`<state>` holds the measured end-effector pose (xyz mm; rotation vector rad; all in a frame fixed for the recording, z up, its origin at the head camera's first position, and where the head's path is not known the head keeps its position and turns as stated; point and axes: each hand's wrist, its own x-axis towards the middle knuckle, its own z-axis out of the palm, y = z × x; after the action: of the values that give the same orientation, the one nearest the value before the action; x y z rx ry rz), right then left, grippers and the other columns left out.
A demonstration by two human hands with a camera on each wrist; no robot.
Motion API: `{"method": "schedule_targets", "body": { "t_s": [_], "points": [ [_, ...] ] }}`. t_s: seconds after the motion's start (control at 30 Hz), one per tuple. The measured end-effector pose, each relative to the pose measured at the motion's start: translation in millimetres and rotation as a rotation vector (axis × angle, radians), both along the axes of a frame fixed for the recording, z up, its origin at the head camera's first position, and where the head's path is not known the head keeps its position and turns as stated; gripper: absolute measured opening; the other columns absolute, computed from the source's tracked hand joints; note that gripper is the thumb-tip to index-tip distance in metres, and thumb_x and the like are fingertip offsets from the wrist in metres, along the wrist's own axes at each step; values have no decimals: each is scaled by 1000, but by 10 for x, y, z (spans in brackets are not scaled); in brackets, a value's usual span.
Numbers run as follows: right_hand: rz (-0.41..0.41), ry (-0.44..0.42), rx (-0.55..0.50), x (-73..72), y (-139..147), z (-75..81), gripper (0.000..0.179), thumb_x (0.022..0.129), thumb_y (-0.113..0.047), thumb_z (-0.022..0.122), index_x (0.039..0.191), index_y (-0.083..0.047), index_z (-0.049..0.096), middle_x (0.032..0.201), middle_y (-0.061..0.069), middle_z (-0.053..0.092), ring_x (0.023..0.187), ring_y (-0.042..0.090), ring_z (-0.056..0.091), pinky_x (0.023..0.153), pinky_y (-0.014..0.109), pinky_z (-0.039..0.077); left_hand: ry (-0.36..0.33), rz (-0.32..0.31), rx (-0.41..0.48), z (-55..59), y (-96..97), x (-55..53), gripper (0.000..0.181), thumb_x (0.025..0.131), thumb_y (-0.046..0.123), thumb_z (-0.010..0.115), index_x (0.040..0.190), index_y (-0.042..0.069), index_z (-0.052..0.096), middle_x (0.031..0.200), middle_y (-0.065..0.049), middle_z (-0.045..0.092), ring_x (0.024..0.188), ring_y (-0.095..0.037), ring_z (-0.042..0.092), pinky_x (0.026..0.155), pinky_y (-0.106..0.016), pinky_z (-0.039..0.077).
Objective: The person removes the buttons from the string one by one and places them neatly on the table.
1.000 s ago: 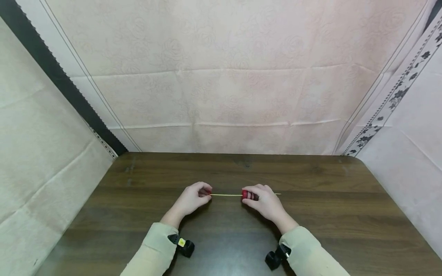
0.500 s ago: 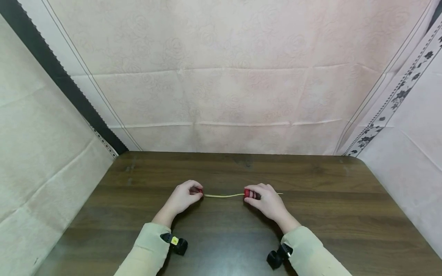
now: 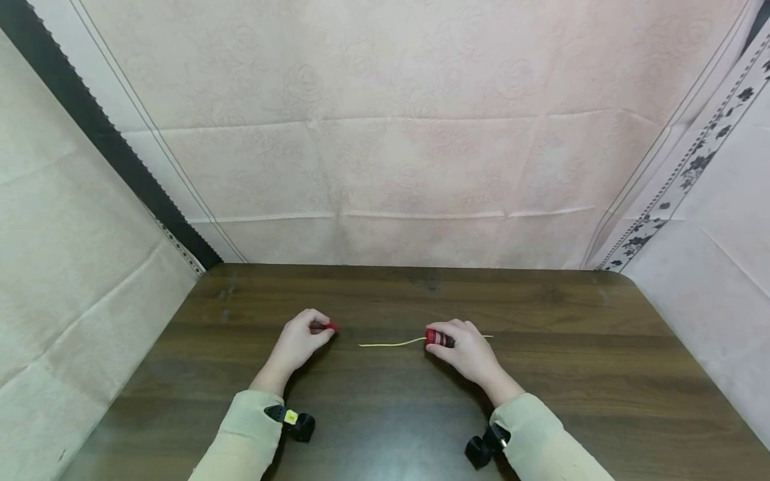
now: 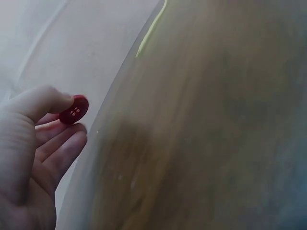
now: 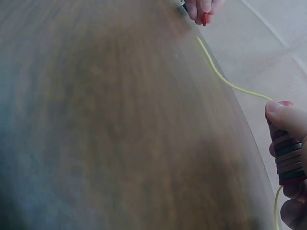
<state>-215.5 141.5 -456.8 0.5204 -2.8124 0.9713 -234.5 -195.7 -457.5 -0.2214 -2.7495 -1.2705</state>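
My left hand (image 3: 296, 346) pinches a red four-holed button (image 4: 75, 109) between thumb and fingers, out to the left over the table. A row of red, pale and dark buttons (image 5: 288, 158), packed face to face on a yellow cord (image 3: 391, 345), is gripped by my right hand (image 3: 470, 354). The cord's free end points left from the row and stops short of my left hand, with a gap between it and the red button. Its other end sticks out behind my right hand. Fingers hide part of the row.
Underneath is a brown wood-grain table (image 3: 385, 414). Pale patterned cloth (image 3: 385, 187) hangs behind its far edge and along both sides. A black wrist camera (image 3: 301, 427) is strapped to the left sleeve, another wrist camera (image 3: 479, 451) to the right.
My left hand has moved left with the red button. The cord, straight between the hands at first, went slack, and its left end now lies free of the button. My right hand barely moved.
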Motion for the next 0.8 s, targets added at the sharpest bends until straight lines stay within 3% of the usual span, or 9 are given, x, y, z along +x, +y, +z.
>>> {"method": "schedule_targets", "body": {
  "t_s": [0.17, 0.43, 0.8],
  "points": [
    [-1, -3, -2, 3, -3, 2, 37, 81, -35, 73, 115, -22, 67, 103, -5, 62, 94, 18, 50, 76, 38, 44, 45, 66, -23, 0, -130, 4, 13, 83, 11, 70, 93, 7, 62, 96, -7, 60, 88, -23, 62, 78, -40, 51],
    [0, -4, -4, 8, 7, -3, 37, 81, -34, 73, 115, -23, 67, 103, -6, 62, 93, 17, 49, 74, 38, 44, 60, 137, -55, -47, -348, 2, 14, 83, 11, 70, 92, 5, 61, 96, -9, 58, 88, -25, 61, 78, -41, 50],
    [7, -7, -7, 6, 8, -14, 37, 81, -33, 73, 115, -22, 67, 103, -5, 62, 94, 18, 50, 75, 37, 44, 72, 196, -116, -53, -578, 36, 16, 84, 11, 68, 95, 3, 61, 97, -12, 57, 87, -27, 59, 77, -43, 48]
  ]
}}
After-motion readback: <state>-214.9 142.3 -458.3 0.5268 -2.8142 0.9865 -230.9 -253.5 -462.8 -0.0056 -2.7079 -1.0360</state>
